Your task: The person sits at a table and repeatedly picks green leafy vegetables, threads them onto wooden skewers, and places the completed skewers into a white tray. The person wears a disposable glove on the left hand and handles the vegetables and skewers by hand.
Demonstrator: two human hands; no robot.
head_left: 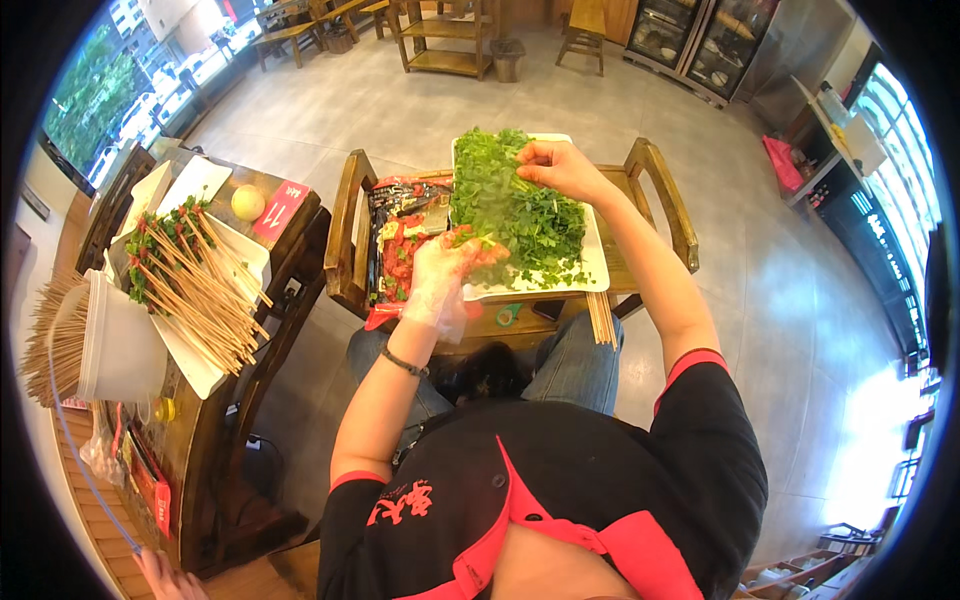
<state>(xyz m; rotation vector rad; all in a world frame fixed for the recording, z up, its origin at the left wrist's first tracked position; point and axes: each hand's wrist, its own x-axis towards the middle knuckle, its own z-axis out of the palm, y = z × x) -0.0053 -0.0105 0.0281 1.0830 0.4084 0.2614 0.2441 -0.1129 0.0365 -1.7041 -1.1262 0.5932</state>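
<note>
My left hand (459, 262), in a clear plastic glove, holds a small bit of green herb with red meat at its fingers, over the near left edge of the herbs. Bare, my right hand (551, 169) pinches at the leafy green herbs (517, 217) near their far right side. The herbs are heaped on a white tray (598, 262) on a wooden chair. Left of it lies an open plastic bag of red meat pieces (401, 244). Several bare wooden skewers (600, 319) stick out from under the tray's near right corner.
At left, a wooden table (176, 442) bears a white tray of filled skewers (202, 289), a white bucket of skewers (124, 345), a round yellowish fruit or vegetable (247, 202) and a red number card (281, 210). Another person's hand (166, 577) is at the bottom left.
</note>
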